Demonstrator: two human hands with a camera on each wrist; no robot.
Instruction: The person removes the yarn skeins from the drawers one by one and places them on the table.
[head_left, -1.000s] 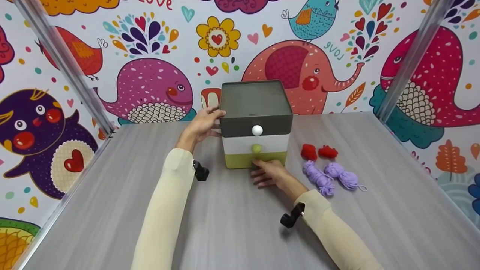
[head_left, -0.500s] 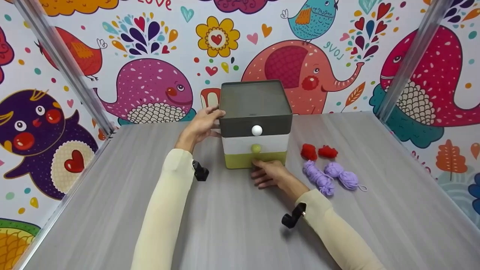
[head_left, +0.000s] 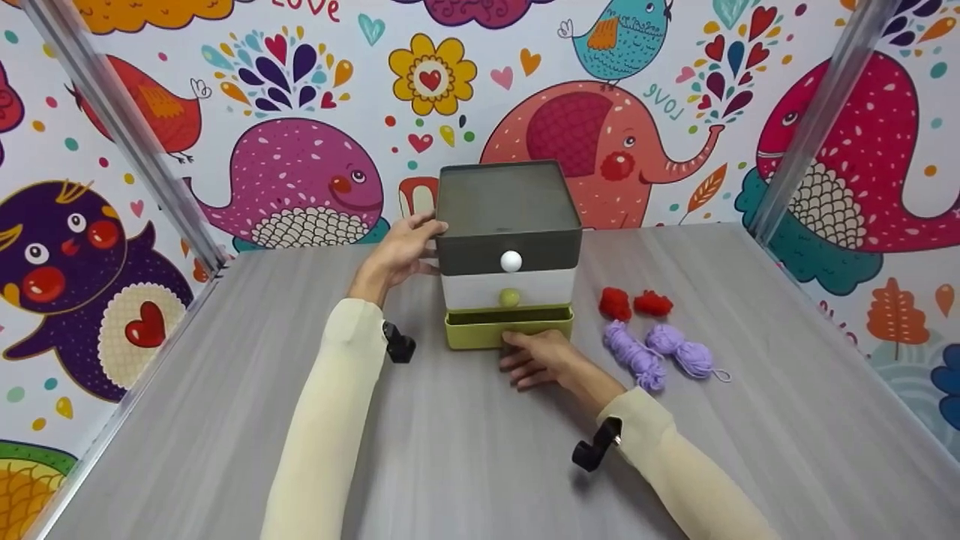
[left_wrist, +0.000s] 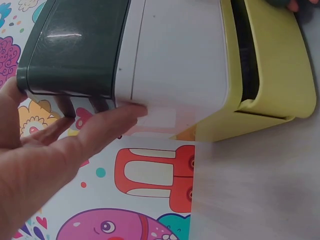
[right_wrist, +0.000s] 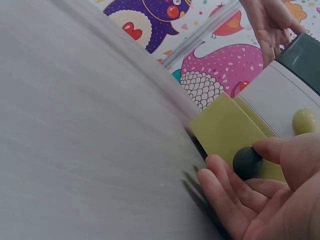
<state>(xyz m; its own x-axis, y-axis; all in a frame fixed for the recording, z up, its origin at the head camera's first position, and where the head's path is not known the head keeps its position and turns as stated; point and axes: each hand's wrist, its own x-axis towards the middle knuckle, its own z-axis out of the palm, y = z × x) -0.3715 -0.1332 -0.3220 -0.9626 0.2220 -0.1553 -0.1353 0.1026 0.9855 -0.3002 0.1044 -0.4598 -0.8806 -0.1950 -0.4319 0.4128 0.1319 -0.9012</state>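
Observation:
A small box of three stacked drawers, with a dark grey top [head_left: 506, 199], stands on the table. Its bottom yellow-green drawer [head_left: 471, 337] is pulled out a little way, leaving a narrow dark gap behind the front. My right hand [head_left: 551, 358] pinches that drawer's dark green knob [right_wrist: 247, 163] between thumb and fingers. Against the box's left side lie the extended fingers of my left hand [head_left: 403, 249], its thumb at the top edge. A white knob [head_left: 511, 261] marks the dark drawer and a light green knob [head_left: 510, 297] the white drawer; both are closed.
To the right of the box lie two red yarn bundles [head_left: 615, 304], a purple yarn skein [head_left: 636, 355] and another purple bundle [head_left: 694, 358] with a loose loop. Patterned wall panels and metal posts [head_left: 825, 127] border the grey table [head_left: 450, 450].
The bottom drawer has slid from closed to slightly open, toward me, along with my right hand on its knob. My left hand keeps its place on the box's side.

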